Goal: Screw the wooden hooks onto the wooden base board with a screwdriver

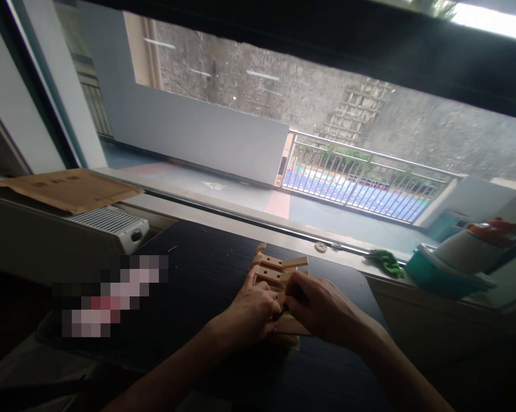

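A small slatted wooden piece (275, 262), pale, with dark round holes along its slats, rests on the dark table top (189, 286). A curved wooden part stands at its far left end. My left hand (251, 306) grips its near left side, the index finger stretched along the wood and the other fingers curled. My right hand (316, 303) is closed over the right side of the wood, the fingers pinched together close to my left fingertips. Something dark and thin shows at that pinch, too hidden to name. Both hands cover the near slats.
Beyond the table runs a window sill with a roll of tape (320, 247), a green cloth (387, 262) and a teal container (442, 272). A brown envelope (75, 189) lies at the left above a white slotted unit (112, 222). A pixelated patch covers the table's left side.
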{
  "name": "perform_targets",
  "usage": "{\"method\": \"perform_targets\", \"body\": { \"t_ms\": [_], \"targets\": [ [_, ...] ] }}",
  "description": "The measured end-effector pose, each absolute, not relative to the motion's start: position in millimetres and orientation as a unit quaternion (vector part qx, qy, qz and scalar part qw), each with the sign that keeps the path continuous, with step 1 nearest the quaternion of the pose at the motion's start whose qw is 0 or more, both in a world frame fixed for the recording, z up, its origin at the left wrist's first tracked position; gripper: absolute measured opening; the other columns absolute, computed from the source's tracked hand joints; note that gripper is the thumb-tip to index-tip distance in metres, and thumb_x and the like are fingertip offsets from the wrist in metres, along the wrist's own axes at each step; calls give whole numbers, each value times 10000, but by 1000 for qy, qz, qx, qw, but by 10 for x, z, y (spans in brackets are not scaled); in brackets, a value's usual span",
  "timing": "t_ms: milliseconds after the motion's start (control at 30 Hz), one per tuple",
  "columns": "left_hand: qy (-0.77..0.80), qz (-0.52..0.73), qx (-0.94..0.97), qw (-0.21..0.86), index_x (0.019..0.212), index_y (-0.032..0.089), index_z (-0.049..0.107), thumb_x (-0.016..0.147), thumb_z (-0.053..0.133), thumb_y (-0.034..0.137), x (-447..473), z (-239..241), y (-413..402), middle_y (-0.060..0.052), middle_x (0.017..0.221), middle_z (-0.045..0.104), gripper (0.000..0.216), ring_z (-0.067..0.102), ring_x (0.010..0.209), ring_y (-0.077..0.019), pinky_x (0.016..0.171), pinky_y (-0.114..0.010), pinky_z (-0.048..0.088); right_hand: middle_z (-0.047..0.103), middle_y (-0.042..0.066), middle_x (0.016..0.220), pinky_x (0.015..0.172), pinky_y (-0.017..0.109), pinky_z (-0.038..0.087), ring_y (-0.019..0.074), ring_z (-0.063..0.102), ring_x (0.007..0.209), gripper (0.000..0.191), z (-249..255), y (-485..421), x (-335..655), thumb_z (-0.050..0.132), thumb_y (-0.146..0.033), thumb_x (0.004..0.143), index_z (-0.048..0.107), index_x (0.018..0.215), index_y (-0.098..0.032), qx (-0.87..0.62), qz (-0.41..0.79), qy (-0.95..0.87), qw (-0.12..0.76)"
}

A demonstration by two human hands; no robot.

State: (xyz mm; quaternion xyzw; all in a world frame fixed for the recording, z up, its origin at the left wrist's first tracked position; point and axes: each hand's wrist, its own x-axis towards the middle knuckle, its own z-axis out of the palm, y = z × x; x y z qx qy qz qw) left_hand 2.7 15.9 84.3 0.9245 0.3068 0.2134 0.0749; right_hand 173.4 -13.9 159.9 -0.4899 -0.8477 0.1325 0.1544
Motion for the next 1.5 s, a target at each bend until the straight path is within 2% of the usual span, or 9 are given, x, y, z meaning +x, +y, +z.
{"method": "perform_targets", "body": {
  "t_ms": [233, 333, 467, 800, 967, 1133, 1233, 1400, 1500],
  "targets": [
    [326, 219, 915, 95, 707, 254, 678, 714, 669, 220, 58, 806, 171, 45, 772, 686, 36, 576, 922, -192, 1077, -475, 66, 535, -34, 609, 499, 237, 193, 91, 393, 531, 115, 1709, -132, 1684, 505, -283, 818, 526, 747, -195, -488, 106, -858, 120],
    [321, 236, 913, 90, 721, 259, 671, 715, 676, 229, 55, 786, 172, 50, 809, 684, 31, 574, 930, -195, 1076, -497, 33, 591, -31, 669, 519, 233, 213, 101, 441, 585, 39, 1868, -119, 1675, 553, -225, 749, 582, 772, -211, -450, 94, -885, 73],
    [326, 248, 908, 91, 667, 249, 662, 706, 690, 232, 51, 781, 158, 53, 780, 674, 51, 583, 858, -187, 1076, -509, 30, 605, -17, 684, 533, 235, 231, 99, 451, 603, 78, 1994, -62, 1639, 526, -151, 724, 592, 708, -189, -398, 82, -914, 24],
    [334, 253, 904, 83, 638, 239, 656, 716, 691, 263, 51, 785, 139, 59, 690, 661, 89, 573, 829, -170, 1088, -473, 57, 559, -13, 590, 488, 235, 215, 88, 397, 507, 189, 1885, -43, 1666, 480, -261, 814, 543, 661, -171, -462, 51, -885, 21],
    [332, 243, 908, 84, 640, 235, 650, 723, 684, 241, 47, 804, 138, 69, 738, 670, 90, 574, 851, -167, 1091, -473, 51, 634, -2, 714, 528, 241, 254, 123, 517, 623, 60, 1984, -62, 1650, 533, -209, 764, 584, 789, -192, -414, 48, -909, 6],
    [332, 254, 906, 68, 651, 228, 649, 736, 664, 221, 49, 790, 119, 56, 790, 669, 87, 573, 866, -181, 1086, -491, 62, 656, 20, 811, 587, 240, 308, 135, 569, 736, 111, 2018, -52, 1607, 476, -142, 816, 578, 798, -181, -391, 77, -917, -13],
    [332, 252, 906, 78, 654, 229, 651, 740, 661, 218, 45, 781, 117, 55, 769, 665, 87, 575, 857, -182, 1085, -496, 52, 653, 25, 799, 565, 246, 305, 141, 575, 714, 110, 2001, -71, 1612, 464, -174, 843, 574, 842, -183, -402, 77, -912, -24],
    [321, 245, 909, 100, 668, 236, 657, 737, 663, 189, 40, 799, 117, 59, 806, 688, 84, 569, 890, -189, 1084, -488, 26, 648, 38, 749, 529, 264, 281, 159, 580, 661, 177, 1985, -128, 1622, 427, -231, 872, 560, 767, -176, -429, 49, -901, -39],
    [322, 243, 909, 104, 707, 243, 667, 765, 640, 202, 44, 816, 114, 41, 814, 697, 76, 567, 906, -203, 1069, -505, 46, 659, 33, 794, 534, 268, 283, 171, 596, 689, 110, 2023, -145, 1600, 458, -202, 837, 567, 836, -185, -427, 52, -902, -33]
  ]
}}
